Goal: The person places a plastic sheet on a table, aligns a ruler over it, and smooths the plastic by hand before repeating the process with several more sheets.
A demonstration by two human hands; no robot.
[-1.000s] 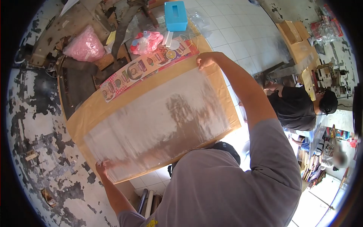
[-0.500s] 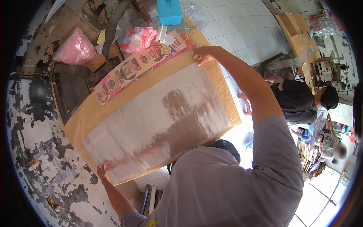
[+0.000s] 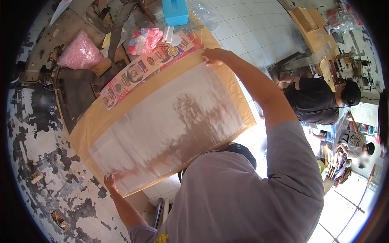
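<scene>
A large glossy clear plastic sheet [image 3: 162,125] lies spread over brown paper [image 3: 87,133] on the worktable, with light reflecting off its rippled surface. At its near-left corner, my left hand [image 3: 110,181] has its fingers closed on the sheet's edge. My right hand [image 3: 212,57] is at the far-right corner, fingers curled and pinching the edge there. Just beyond the sheet, close to my right hand, lies a long pink printed strip [image 3: 137,72] with food pictures and round labels.
A blue box [image 3: 175,12], a pink plastic bundle [image 3: 145,40] and a pink bag [image 3: 80,50] stand at the far side. Rolls [image 3: 158,212] lean below the table. On the right, a person in black [image 3: 312,101] works near cardboard boxes [image 3: 308,20].
The view has shifted slightly. My right hand has moved a little to the left at its corner, its fingers more bent downward. My left hand stays at its corner.
</scene>
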